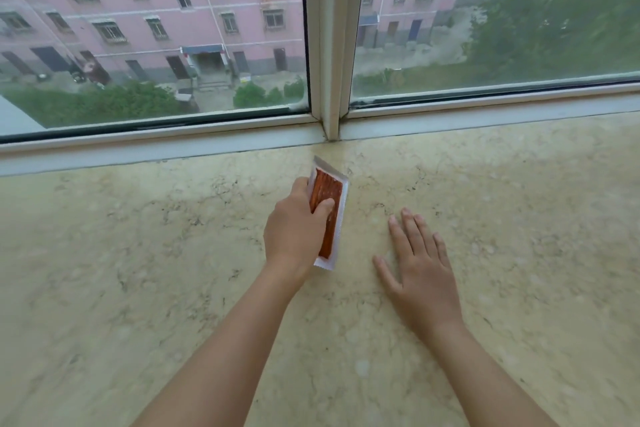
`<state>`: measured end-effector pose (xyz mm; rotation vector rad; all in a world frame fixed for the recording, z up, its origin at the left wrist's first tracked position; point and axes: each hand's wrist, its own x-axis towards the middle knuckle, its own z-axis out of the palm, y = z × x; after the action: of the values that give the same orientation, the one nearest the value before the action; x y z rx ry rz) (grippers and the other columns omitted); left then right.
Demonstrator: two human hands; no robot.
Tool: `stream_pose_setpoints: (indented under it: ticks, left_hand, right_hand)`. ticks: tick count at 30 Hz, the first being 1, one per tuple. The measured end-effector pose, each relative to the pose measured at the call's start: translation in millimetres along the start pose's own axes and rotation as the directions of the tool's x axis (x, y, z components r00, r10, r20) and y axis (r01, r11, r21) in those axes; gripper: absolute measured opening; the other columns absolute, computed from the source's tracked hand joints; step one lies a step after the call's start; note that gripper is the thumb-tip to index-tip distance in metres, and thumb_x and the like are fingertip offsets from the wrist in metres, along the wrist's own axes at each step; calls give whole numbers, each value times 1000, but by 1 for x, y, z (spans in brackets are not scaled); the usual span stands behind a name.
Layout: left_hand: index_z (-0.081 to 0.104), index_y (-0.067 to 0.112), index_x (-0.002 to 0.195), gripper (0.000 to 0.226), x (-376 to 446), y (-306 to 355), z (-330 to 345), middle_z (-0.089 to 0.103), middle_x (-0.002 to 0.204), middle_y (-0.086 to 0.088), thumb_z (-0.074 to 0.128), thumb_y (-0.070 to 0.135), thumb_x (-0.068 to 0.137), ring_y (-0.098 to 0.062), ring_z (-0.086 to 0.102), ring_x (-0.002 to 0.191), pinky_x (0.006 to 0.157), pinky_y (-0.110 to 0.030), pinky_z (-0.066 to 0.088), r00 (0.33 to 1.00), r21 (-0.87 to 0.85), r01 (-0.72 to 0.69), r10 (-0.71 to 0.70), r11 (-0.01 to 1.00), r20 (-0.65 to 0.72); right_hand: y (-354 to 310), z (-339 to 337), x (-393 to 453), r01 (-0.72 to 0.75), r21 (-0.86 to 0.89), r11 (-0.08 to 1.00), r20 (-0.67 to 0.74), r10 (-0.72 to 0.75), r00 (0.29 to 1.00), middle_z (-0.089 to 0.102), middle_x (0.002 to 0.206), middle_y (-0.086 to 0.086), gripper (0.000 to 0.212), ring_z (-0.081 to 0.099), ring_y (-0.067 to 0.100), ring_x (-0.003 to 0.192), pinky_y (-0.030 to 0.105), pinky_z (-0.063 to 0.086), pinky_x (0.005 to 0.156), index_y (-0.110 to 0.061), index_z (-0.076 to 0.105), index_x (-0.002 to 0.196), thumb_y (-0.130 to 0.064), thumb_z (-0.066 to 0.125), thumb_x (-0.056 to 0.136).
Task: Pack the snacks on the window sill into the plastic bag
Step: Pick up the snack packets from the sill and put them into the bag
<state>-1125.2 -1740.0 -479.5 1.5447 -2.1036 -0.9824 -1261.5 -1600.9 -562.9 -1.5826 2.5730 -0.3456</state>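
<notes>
One snack packet is all that shows on the marble window sill: a clear-edged sachet with reddish-brown strips inside. The left hand is clamped on it, thumb across its face and fingers curled round its left edge, so that the packet stands tilted, its upper corner toward twelve o'clock near the window frame and its lower end down by the wrist. Whether that lower corner touches the stone I cannot tell.

At three o'clock from the packet, just beside it, the right hand lies flat on the sill, palm down, fingers spread apart and holding nothing.

By my reading the step in hand is the pick-up of a snack. No plastic bag is in view, and no other snack either, so progress cannot be judged. The next move calls for finding the bag and freeing the right hand to hold its mouth open while the left drops the packet in.
</notes>
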Motion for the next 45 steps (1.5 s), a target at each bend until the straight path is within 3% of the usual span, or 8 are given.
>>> stream_pose_setpoints:
  ticks: [3, 6, 9, 11, 13, 22, 27, 45]
  left_hand:
    - [55, 23, 102, 14, -41, -15, -22, 65, 84, 6, 56, 34, 94, -14, 63, 77, 70, -36, 54, 997, -153, 70, -65, 986, 39]
    - [54, 26, 103, 12, -84, -25, -44, 65, 83, 8, 52, 35, 96, -15, 63, 79, 70, -35, 50, 993, -210, 112, -105, 971, 45]
    - [51, 28, 105, 13, -124, -24, -68, 65, 79, 8, 43, 37, 99, -15, 63, 77, 72, -37, 50, 992, -211, 125, -124, 969, 17]
    - [51, 30, 106, 12, -152, -15, -90, 67, 80, 10, 41, 34, 99, -12, 64, 78, 74, -38, 51, 992, -309, 125, -127, 943, 13]
    - [51, 33, 106, 12, -183, -4, -116, 67, 82, 11, 40, 32, 100, -7, 64, 78, 73, -34, 52, 993, -371, 111, -118, 922, 4]
    - [63, 34, 112, 24, -318, 2, -280, 62, 103, 16, 45, 40, 97, 1, 58, 88, 75, -29, 50, 995, -138, 13, -27, 990, -101]
    - [59, 39, 112, 21, -391, -30, -371, 61, 96, 19, 55, 36, 91, -1, 60, 82, 69, -27, 48, 972, 91, 101, -78, 991, -221]
    - [54, 30, 121, 33, -579, -132, -540, 61, 106, 13, 58, 33, 89, -15, 58, 98, 75, -35, 50, 845, 141, 327, -222, 934, -487]
  right_hand:
    - [-11, -6, -8, 11, -26, 1000, -3, -11, 1000, 30, 154, 7, 64, 22, 24, 144, 45, 12, 118, -16, 37, 145, -49, 20, 93]
    - [-58, -32, -37, 18, 337, 941, -114, 22, 993, 47, 142, 0, 50, 33, 17, 137, 44, 22, 114, -21, 43, 140, -42, 33, 95]
    - [-125, -79, -77, -180, 858, 481, 96, 194, 976, 52, 133, -12, 57, 47, -2, 122, 24, 37, 104, -33, 30, 145, -34, 55, 94]
    - [-159, -108, -103, -360, 925, 118, 340, 158, 927, 62, 123, -7, 61, 61, 3, 108, 22, 51, 87, -32, 31, 142, -28, 62, 90]
    - [-180, -138, -130, -443, 896, 2, 442, 80, 894, 70, 111, -1, 49, 69, 15, 98, 32, 57, 79, -28, 44, 131, -22, 66, 88]
    - [-255, -280, -246, -334, 912, 238, 342, 10, 940, 75, 87, -2, 38, 71, 13, 82, 27, 56, 63, -35, 58, 104, -6, 70, 83]
    - [-295, -329, -298, -278, 887, 369, 331, -88, 940, 71, 98, 0, 46, 68, 13, 88, 27, 58, 67, -26, 57, 124, -11, 71, 83]
    - [-492, -362, -433, -64, 903, 424, 285, -483, 828, 71, 94, 5, 43, 68, 17, 87, 33, 58, 66, -31, 60, 117, -8, 69, 82]
